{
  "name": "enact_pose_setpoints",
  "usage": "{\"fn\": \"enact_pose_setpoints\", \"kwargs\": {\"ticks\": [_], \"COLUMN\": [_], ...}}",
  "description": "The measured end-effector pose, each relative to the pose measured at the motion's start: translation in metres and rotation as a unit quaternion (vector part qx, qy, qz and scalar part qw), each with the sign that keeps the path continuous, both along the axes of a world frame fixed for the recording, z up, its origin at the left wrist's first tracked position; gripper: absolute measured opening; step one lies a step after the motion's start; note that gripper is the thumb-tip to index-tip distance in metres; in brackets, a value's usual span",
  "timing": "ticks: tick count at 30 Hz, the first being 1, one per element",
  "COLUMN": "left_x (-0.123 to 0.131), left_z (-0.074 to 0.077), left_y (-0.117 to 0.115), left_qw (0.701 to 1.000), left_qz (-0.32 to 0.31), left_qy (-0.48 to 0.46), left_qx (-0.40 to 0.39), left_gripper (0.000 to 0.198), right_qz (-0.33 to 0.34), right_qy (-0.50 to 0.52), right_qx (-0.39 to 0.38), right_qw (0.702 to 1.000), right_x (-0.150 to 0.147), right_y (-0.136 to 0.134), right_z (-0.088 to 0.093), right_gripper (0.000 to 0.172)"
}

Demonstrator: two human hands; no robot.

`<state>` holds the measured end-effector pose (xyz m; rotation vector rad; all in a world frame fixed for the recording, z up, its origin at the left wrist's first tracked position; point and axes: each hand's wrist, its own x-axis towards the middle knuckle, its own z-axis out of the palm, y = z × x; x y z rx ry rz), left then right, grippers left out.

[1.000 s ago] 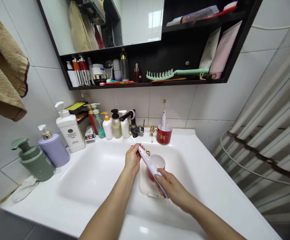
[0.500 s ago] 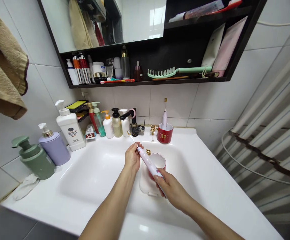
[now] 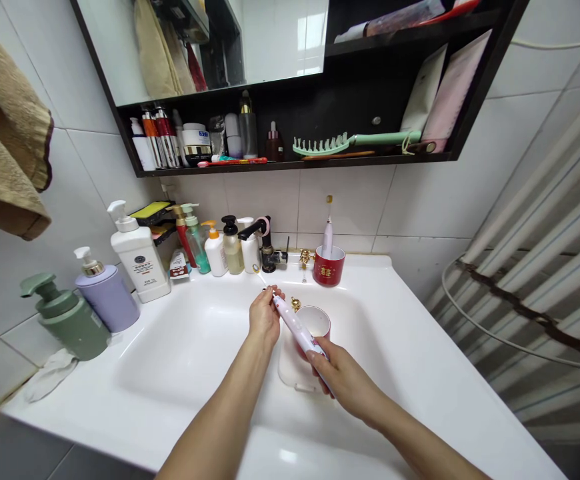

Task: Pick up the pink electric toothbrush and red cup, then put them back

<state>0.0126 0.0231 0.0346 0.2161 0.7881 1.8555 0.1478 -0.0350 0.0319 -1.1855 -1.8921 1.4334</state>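
Over the white sink (image 3: pixel 180 360) I hold a pale pink electric toothbrush (image 3: pixel 295 324) at a slant, its head up and to the left near the black faucet (image 3: pixel 267 253). My right hand (image 3: pixel 343 373) is wrapped round the lower end of its handle. With curled fingers, my left hand (image 3: pixel 265 315) grips the upper end, around the neck of the brush head. Below the toothbrush, a red and white cup (image 3: pixel 320 321) stands in the sink, partly hidden by the handle. Another pale toothbrush (image 3: pixel 328 239) stands upright in a red cup (image 3: pixel 329 268) on the back ledge.
Pump bottles line the left side and back, among them a green one (image 3: pixel 67 320), a purple one (image 3: pixel 107 297) and a large white one (image 3: pixel 141 260). A dark shelf (image 3: pixel 290 165) with a green hairbrush (image 3: pixel 365 141) hangs above. White pipes (image 3: pixel 545 267) run along the right.
The view has shifted very slightly. Both hands keep their hold on the toothbrush, with almost no visible movement.
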Motion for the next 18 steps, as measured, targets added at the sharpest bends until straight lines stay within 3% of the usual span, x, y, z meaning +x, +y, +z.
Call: {"fn": "enact_pose_setpoints", "kwargs": {"ticks": [6, 11, 13, 16, 18], "left_x": [0.0, -0.011, -0.015, -0.014, -0.011], "left_z": [-0.002, -0.002, -0.002, -0.006, -0.011], "left_y": [0.001, 0.006, 0.012, 0.027, 0.043], "left_qw": [1.0, 0.997, 0.986, 0.952, 0.936], "left_qz": [0.012, 0.027, -0.008, -0.108, -0.13], "left_qy": [0.01, 0.062, 0.145, 0.258, 0.294], "left_qx": [-0.02, -0.049, -0.086, -0.127, -0.141], "left_gripper": [0.01, 0.01, 0.01, 0.006, 0.005], "right_qz": [0.004, 0.003, 0.0, -0.016, -0.024], "right_qy": [0.012, -0.023, -0.025, -0.002, 0.018], "right_qx": [-0.026, 0.0, 0.008, 0.011, 0.016], "right_qw": [1.0, 1.0, 1.0, 1.0, 0.999], "right_x": [0.0, 0.003, 0.005, 0.008, 0.009], "right_y": [0.0, -0.001, -0.001, 0.0, 0.002], "right_z": [0.0, 0.004, 0.006, 0.009, 0.011], "right_gripper": [0.022, 0.018, 0.017, 0.02, 0.022]}}
